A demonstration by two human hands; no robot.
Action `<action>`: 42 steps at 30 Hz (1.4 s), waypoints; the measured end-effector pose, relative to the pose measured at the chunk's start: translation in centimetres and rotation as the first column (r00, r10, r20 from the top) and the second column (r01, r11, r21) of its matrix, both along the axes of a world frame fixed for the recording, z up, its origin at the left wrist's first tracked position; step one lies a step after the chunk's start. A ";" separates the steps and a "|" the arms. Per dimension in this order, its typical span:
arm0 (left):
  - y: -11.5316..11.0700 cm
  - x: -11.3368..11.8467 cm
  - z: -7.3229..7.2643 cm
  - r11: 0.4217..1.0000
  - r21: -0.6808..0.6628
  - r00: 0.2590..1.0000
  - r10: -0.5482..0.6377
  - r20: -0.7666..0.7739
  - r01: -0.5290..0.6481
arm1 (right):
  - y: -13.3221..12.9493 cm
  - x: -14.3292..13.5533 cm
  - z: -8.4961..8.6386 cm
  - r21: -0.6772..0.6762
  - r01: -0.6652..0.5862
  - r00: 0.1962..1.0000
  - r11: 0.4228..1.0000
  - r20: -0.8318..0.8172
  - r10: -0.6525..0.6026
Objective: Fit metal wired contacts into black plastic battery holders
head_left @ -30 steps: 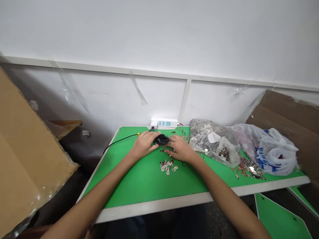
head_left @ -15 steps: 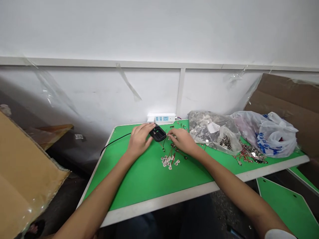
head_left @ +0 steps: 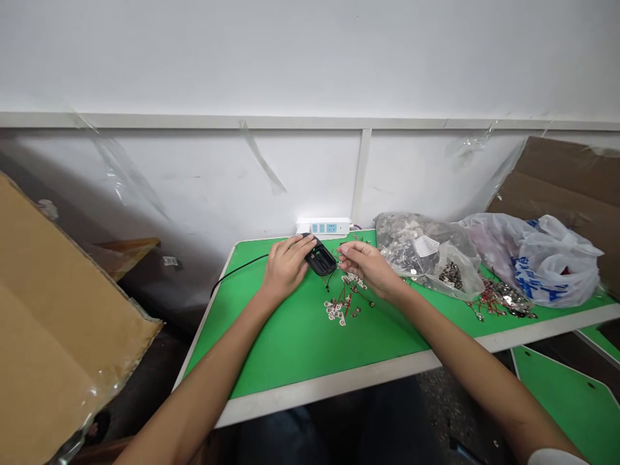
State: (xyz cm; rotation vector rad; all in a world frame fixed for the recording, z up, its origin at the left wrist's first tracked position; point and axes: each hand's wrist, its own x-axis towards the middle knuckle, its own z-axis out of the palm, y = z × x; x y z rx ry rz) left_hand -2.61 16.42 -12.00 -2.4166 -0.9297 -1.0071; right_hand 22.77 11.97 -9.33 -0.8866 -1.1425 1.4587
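Observation:
My left hand is closed on a black plastic housing, its hollow, compartmented side facing up. A thin dark wire hangs from the housing's near end. My right hand is just right of the housing, thumb and fingertips pinched together; whatever is between them is too small to make out. Below the hands lie small white pieces with metal centres, mixed with red-wired metal contacts. A black cable runs from behind my left hand over the table's left edge.
A white power strip stands at the back of the green table. To the right are a clear bag of metal parts, a white plastic bag and a pile of red-wired contacts. Cardboard rises at left.
My right hand has drawn slightly away from the housing, its fingers turned more upward. The left hand keeps hold of the housing. The whole view has shifted a little.

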 end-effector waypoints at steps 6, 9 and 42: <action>0.0 0.0 0.0 0.999 -0.026 1.000 0.027 0.004 -0.027 | -0.2 0.0 0.0 0.002 -0.042 0.999 0.999 0.023 0.042; 0.1 0.0 -0.1 0.999 -0.036 1.000 0.031 0.000 -0.031 | -0.3 -0.2 0.0 0.029 -0.048 0.996 0.998 0.072 0.046; -0.5 0.4 -0.5 0.994 0.017 0.994 0.105 -0.030 -0.104 | -0.5 -0.7 -1.4 0.240 -0.001 0.898 0.971 0.428 -0.105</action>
